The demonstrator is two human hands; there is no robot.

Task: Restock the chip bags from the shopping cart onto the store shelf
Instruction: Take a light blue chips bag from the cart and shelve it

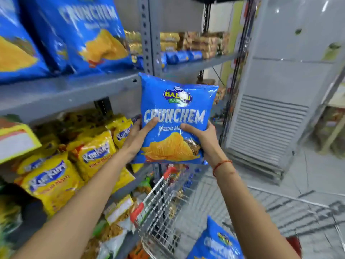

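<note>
- A blue Crunchem chip bag (176, 118) is held upright in mid-air with its printed front toward the camera, in front of the grey metal shelf upright (149, 34) and above the shopping cart (160, 202).
- The left hand (139, 139) grips the bag's lower left edge, its thumb lying across the front just under the brand lettering; its grip is closed on the bag.
- The right hand (202, 136) grips the lower right edge in the same way, thumb on the front, the fingers hidden behind the bag; this grip is also closed on the bag.
- A red thread bracelet (222, 164) circles the right wrist.
- On the upper grey shelf (65, 90), to the left of the held bag, more Crunchem bags (89, 34) of the same blue design stand leaning side by side.
- The top edge of the held bag is level with that shelf's front lip and just to its right.
- On the shelf below, yellow Kurkure bags (54, 176) are packed close together.
- The cart's wire basket has red corner pieces, and another blue Crunchem bag (216, 240) lies inside it near the bottom of the view.
- To the right stands a tall white floor-standing air conditioner (270, 118) with a louvred grille, on a pale tiled floor (308, 174).
- Further back on the shelving, small blue packs (179, 57) sit under brown and yellow packets.
</note>
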